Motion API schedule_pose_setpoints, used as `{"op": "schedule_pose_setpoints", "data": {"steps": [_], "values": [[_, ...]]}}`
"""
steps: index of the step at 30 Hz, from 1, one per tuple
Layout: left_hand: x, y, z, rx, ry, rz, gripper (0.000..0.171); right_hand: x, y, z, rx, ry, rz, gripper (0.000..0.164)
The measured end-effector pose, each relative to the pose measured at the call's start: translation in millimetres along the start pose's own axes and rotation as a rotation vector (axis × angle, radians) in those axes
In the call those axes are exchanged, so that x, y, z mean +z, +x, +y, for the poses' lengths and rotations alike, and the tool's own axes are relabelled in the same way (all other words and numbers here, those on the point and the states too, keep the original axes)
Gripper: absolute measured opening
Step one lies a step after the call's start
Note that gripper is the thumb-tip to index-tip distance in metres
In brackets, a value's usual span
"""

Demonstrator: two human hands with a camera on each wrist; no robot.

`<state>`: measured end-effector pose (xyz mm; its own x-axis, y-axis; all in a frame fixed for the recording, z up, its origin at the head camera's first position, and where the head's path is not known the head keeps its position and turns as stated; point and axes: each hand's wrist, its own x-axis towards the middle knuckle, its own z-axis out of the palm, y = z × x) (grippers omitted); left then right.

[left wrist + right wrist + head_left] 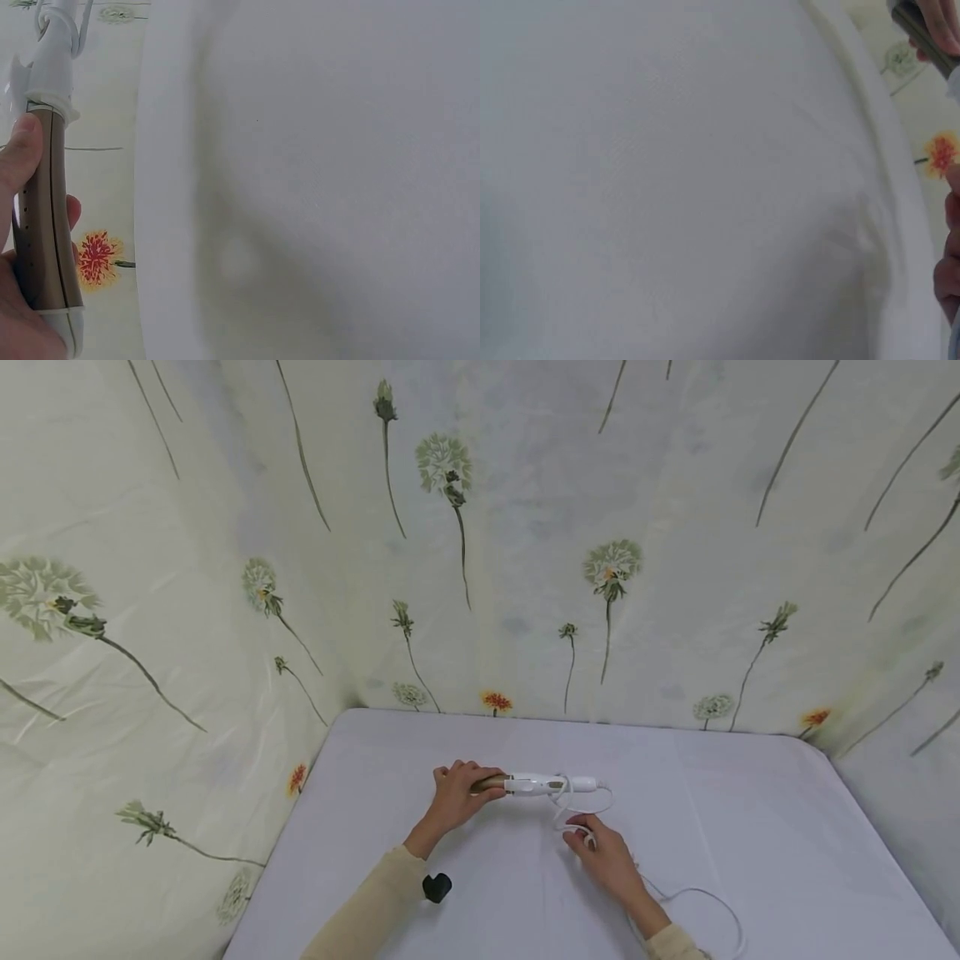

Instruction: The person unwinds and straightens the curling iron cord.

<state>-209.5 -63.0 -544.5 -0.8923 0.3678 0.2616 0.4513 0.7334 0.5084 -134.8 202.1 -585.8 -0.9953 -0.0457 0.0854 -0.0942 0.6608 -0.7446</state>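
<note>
My left hand [456,795] grips a hair curling iron [528,784] by its brown-gold barrel, above the white table. In the left wrist view, the thumb lies along the barrel [46,217], and fingertips show on its far side. The iron's white handle points right, with its white power cord [705,890] looped around it. Below the handle's end, my right hand [609,864] pinches the cord between thumb and fingers. Only curled fingers [949,255] of this hand show at the edge of the right wrist view.
The table [750,810] has a white cover and rounded back corners. Behind it hangs a curtain [525,560] printed with dandelions. Loose cord trails over the table to the right of my right forearm. A small black object [437,887] sits by my left sleeve.
</note>
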Motion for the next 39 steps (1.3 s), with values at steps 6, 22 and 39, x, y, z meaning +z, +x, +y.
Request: {"op": "schedule_pose_setpoints", "data": {"steps": [6, 22, 39], "values": [[5.1, -0.1, -3.9, 0.011, 0.026, 0.022, 0.036, -0.4, -10.1, -0.9, -0.248, -0.117, 0.150, 0.014], [10.3, -3.5, -0.8, 0.022, 0.021, -0.029, 0.035, -32.1, 4.8, -11.8, -0.662, -0.205, 0.372, 0.017], [8.8, -9.5, 1.1, 0.020, -0.020, -0.105, 0.037, -58.6, 27.0, -19.4, -0.732, -0.212, 0.392, 0.006]]}}
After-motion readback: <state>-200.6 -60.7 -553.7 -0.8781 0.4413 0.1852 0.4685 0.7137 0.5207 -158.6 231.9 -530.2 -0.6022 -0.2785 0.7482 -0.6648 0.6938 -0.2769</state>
